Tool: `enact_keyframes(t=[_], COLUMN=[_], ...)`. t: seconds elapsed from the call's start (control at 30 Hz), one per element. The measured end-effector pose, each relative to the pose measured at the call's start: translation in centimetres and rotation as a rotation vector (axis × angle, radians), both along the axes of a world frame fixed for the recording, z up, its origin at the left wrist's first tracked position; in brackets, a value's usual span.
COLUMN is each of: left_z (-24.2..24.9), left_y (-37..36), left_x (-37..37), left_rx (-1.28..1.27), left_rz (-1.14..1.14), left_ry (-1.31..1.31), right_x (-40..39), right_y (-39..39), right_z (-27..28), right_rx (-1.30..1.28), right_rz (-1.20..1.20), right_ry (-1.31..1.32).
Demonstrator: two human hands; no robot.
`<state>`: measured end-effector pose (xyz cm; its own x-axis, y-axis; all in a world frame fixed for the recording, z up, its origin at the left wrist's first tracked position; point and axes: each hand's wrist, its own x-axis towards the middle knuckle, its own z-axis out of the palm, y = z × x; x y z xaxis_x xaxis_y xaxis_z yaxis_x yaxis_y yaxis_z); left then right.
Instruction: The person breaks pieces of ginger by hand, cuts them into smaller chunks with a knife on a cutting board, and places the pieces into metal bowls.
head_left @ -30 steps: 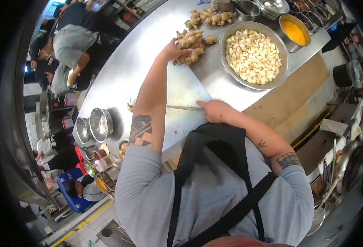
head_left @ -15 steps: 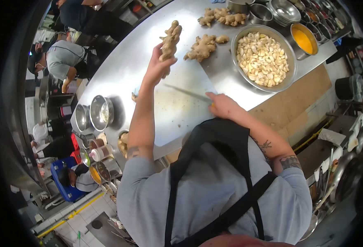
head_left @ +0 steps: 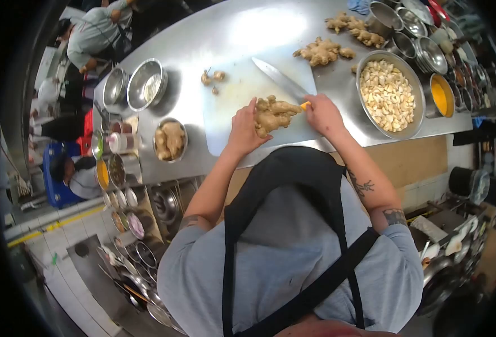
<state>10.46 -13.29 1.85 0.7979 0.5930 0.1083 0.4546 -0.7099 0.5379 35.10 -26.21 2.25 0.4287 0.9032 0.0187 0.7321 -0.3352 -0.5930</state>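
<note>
Tan, knobbly ginger root sits over the near part of the white cutting board, in the left hand. Grip: thumb at the near side, fingers at the far side, pinching the root's left end; the rest projects rightward. Whether its underside touches the board, cannot tell. Right hand, at the board's right edge, is closed round the orange handle of a knife; blade slants over the board, beyond the root. Root's right tip comes close to the handle; contact unclear. Step in hand, my reading: settling the root beside the blade. A cut from here would call for a steady root, tucked fingertips and the edge brought round to it. Small scraps on the board's far left; more ginger by its far right corner; garlic cloves in a bowl to its right.
</note>
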Motion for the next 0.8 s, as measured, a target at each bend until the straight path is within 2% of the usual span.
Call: enact_keyframes(t=[0.1,0.23,0.33,0.43,0.53,0.67,0.73,0.8], left_z=[-0.6,-0.4,-1.5,-2.2,-1.6,-1.7,-1.3,-1.2], left_y=[-1.3,0.0,1.0,2.5,1.7,1.3,0.9,0.5], left_x=[-0.9,-0.5,1.0,2.6,3.1,2.4,2.4,2.6], left_rx=[-0.1,-0.432,-0.217,-0.236,-0.312,-0.253,-0.236,-0.211], left_rz=[0.03,0.158,0.136,0.069,0.12,-0.031,-0.112,-0.163], left_ry=[0.007,-0.15,-0.228,-0.131,-0.058,-0.225,-0.207,-0.246], right_x=[-0.2,-2.0,-3.4,-4.7,-4.9,-4.5,-4.6,-4.9], right_y=[0.4,1.8,2.6,3.1,3.4,2.9,2.8,2.7], right_z=[0.4,0.5,-0.8,-1.8,-1.7,0.0,1.1,1.1], right_rx=[0.182,0.136,0.109,0.074,-0.004,-0.078,-0.107,-0.211], right_rz=[0.088,0.248,0.362,0.283,0.242,0.407,0.546,0.521], right_ry=[0.063,0.1,0.008,-0.096,-0.039,0.127,0.219,0.279])
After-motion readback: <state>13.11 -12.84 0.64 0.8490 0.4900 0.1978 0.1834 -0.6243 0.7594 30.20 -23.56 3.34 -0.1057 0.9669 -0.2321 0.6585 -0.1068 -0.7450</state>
